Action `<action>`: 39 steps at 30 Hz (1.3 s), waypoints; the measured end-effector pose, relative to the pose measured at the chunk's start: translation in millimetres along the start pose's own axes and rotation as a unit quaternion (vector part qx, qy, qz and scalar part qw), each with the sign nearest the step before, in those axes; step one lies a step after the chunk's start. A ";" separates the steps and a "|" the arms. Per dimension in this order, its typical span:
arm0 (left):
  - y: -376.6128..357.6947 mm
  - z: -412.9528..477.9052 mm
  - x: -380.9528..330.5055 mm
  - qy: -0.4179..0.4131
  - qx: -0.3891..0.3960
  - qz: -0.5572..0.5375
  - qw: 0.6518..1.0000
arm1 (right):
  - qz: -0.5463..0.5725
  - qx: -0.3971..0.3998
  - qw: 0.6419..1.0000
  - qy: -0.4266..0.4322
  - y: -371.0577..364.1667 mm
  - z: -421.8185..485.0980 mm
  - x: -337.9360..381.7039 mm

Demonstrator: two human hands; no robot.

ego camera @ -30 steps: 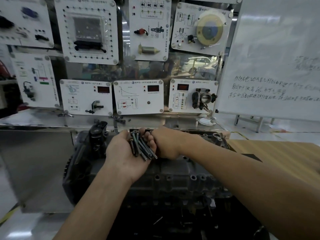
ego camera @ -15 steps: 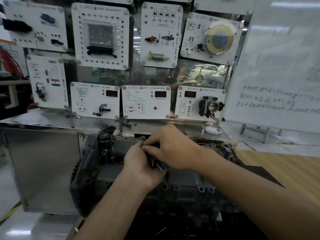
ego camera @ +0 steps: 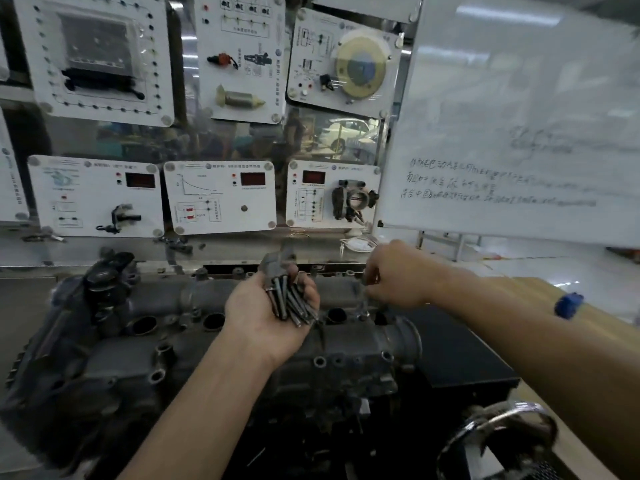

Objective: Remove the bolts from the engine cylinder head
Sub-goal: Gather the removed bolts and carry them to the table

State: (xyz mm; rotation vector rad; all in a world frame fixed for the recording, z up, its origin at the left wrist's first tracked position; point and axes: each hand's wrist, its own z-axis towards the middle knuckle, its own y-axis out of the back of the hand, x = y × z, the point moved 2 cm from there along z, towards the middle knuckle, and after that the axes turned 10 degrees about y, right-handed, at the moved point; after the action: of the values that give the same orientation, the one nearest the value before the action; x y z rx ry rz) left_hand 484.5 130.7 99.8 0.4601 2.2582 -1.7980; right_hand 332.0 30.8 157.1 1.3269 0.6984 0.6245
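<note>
The dark grey cylinder head [ego camera: 166,344] lies across the middle of the view, with round plug wells along its top. My left hand [ego camera: 266,313] is palm up above its centre and cradles a bundle of several long bolts [ego camera: 289,299], fingers curled around them. My right hand [ego camera: 398,275] reaches to the head's far right end, its fingertips curled down at a spot on the casting; whether they pinch a bolt is hidden by the hand.
A training board with white instrument panels [ego camera: 221,195] stands right behind the engine. A whiteboard [ego camera: 519,133] leans at the right. A wooden bench top [ego camera: 588,327] carries a blue object [ego camera: 568,304]. A shiny metal ring [ego camera: 498,431] sits at the lower right.
My right hand left the bundle in my left palm and moved right to the head's far end. The left hand turned palm up, showing the bolts. The camera moved closer.
</note>
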 end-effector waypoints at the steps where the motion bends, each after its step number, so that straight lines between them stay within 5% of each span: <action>1: -0.2 1.8 1.4 0.000 -0.001 -0.001 1.000 | -0.011 0.004 1.000 0.000 -6.3 -0.9 1.5; 10: -1.6 2.0 3.0 -0.005 -0.025 0.000 1.000 | -0.086 0.056 0.994 0.038 -21.9 3.6 19.5; 14: -3.6 -0.1 7.5 0.008 -0.027 0.010 1.000 | 0.005 -0.085 0.995 0.053 45.1 -16.3 12.2; 16: -7.6 -0.6 15.0 0.024 -0.017 0.008 1.000 | 0.116 -0.128 0.975 0.142 76.3 -30.8 23.8; 21: -32.9 4.6 53.7 0.077 0.041 0.062 0.994 | 0.058 -0.057 0.977 0.196 36.3 -39.5 57.2; 25: -56.4 27.9 111.7 0.123 0.062 0.038 0.990 | 0.054 -0.141 0.986 0.065 33.3 -81.7 -4.8; 28: -81.3 46.9 180.2 0.204 0.080 0.054 0.974 | 0.157 -0.229 0.960 -0.023 31.6 -134.6 -52.1; 32: -107.0 69.6 280.8 0.328 0.087 0.079 0.937 | 0.206 -0.249 0.929 -0.183 11.7 -210.2 -117.4; 36: -106.4 103.3 368.8 0.395 0.080 0.216 0.889 | 0.302 -0.309 0.839 -0.331 -15.4 -298.0 -173.4; 39: -97.5 130.4 417.1 0.380 0.061 0.324 0.864 | 0.284 -0.242 0.837 -0.401 -51.2 -338.0 -195.7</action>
State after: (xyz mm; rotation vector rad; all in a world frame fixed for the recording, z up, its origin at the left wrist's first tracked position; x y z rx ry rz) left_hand 58.2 28.6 8.6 1.9684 1.9491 -1.5175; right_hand -51.3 92.8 91.1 1.1514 -0.5439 0.5794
